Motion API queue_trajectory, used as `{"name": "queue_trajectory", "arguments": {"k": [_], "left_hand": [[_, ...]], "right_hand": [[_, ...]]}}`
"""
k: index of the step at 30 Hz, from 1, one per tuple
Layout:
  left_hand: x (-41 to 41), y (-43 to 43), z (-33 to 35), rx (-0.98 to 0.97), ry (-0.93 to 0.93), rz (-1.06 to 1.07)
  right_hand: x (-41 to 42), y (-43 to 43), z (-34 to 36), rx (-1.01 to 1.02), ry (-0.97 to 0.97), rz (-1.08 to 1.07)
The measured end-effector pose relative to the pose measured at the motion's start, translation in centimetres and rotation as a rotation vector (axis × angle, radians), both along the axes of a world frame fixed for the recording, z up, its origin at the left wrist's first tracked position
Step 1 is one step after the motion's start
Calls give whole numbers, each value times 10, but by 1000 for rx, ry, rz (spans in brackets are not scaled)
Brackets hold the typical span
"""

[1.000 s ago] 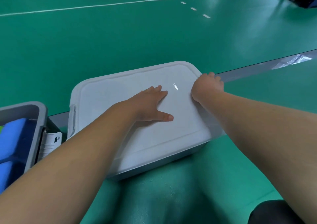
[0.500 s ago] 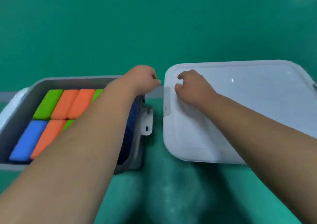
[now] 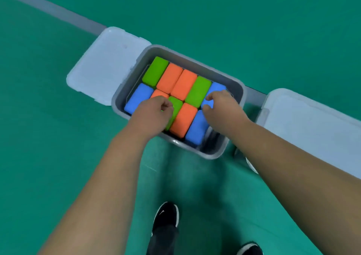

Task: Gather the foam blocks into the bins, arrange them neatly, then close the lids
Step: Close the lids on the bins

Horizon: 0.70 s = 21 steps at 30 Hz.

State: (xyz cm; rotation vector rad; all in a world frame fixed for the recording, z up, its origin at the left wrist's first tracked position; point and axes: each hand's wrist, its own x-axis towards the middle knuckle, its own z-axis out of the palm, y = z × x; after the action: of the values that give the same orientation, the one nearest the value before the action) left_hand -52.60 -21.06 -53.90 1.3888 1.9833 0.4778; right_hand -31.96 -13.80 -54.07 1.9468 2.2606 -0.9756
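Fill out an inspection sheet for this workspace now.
Surface: green sports floor with a grey painted line.
Job's things: open grey plastic bin packed with green, orange and blue foam blocks in two rows; its pale translucent lid lies behind it to the left; second bin's white lid is closed, at right.
Clutter: nothing seen.
Grippers: left hand rests curled on the blocks; right hand has fingers on a blue block.
Cables: nothing seen.
Surroundings: black shoes below; no other people seen.
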Motion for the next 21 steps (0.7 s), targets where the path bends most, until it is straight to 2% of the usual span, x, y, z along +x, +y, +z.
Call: {"name": "queue_trajectory", "arguments": {"k": [7, 12, 16, 21], "left_hand": [[-143, -17, 65, -142, 20, 53], [-223, -9, 78, -246, 129, -41], [-275, 2, 60, -302, 141, -25], [-328, 27, 5, -434, 179, -47]], "right_hand": [[-142, -3, 81, -30, -18, 300], [-211, 6, 97, -117, -9, 339], [-259, 22, 91, -150, -42, 366], [-327, 56, 49, -173, -39, 396]]}}
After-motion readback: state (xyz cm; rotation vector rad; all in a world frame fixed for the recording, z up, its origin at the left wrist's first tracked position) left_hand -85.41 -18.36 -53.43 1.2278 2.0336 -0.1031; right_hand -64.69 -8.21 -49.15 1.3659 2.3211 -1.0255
